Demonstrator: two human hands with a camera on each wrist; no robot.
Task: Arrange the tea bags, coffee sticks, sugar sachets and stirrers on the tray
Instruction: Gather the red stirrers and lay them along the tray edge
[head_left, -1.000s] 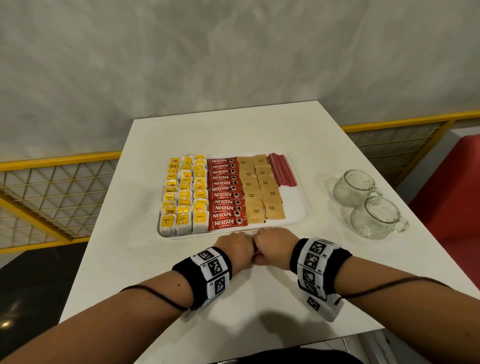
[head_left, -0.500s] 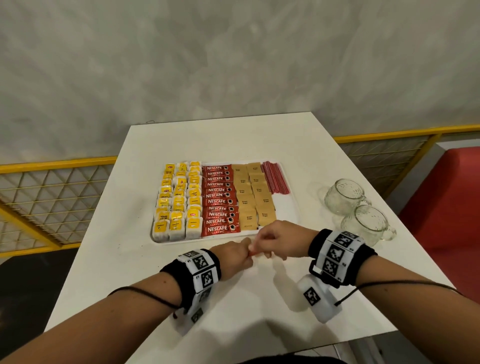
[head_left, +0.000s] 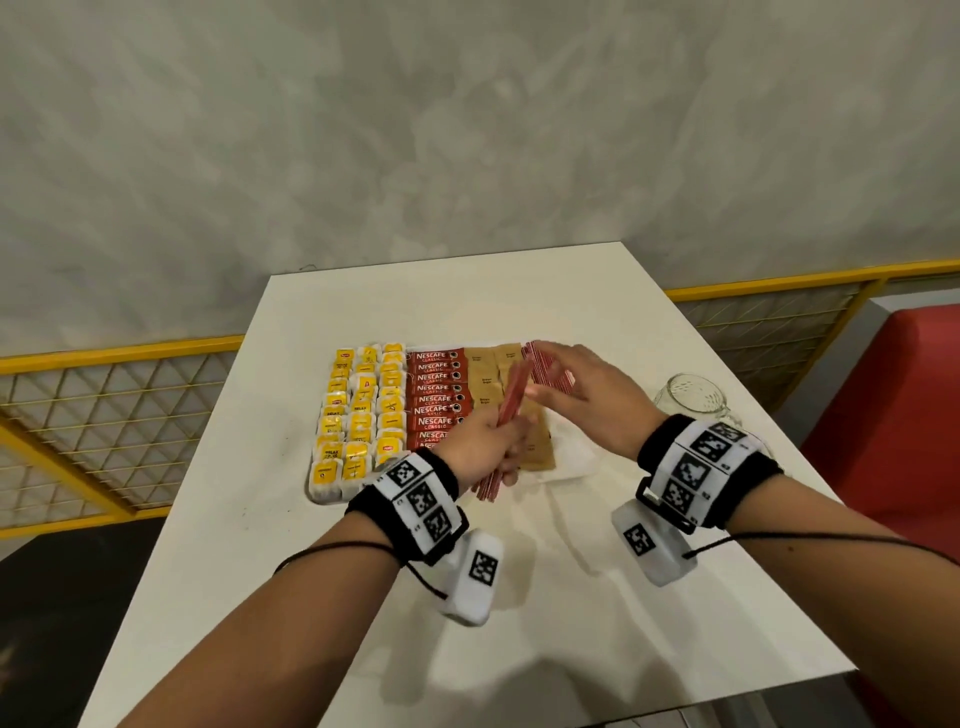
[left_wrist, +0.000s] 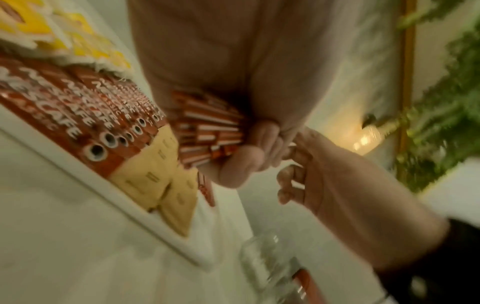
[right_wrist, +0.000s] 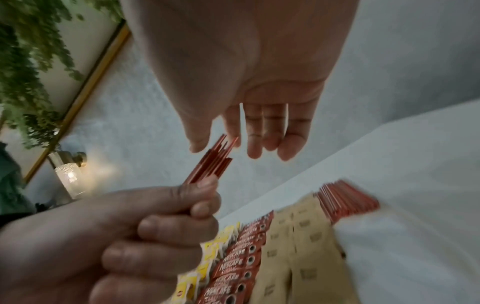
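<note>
A bundle of stirrers (head_left: 506, 410) is gripped in the left hand (head_left: 480, 449) above the tray (head_left: 576, 465). The right hand (head_left: 582, 397), fingers loosely extended, is held at the bundle's tip, nothing clearly grasped.

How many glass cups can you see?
1: a cup on the table, right of the tray, behind the right hand. That hand may hide another.

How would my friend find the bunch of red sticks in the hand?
Find the white tray on the table. Above its near edge, the left hand grips a bundle of red stirrers. Unlike the stirrers lying flat at the tray's far right, this bundle is lifted and tilted.
</note>
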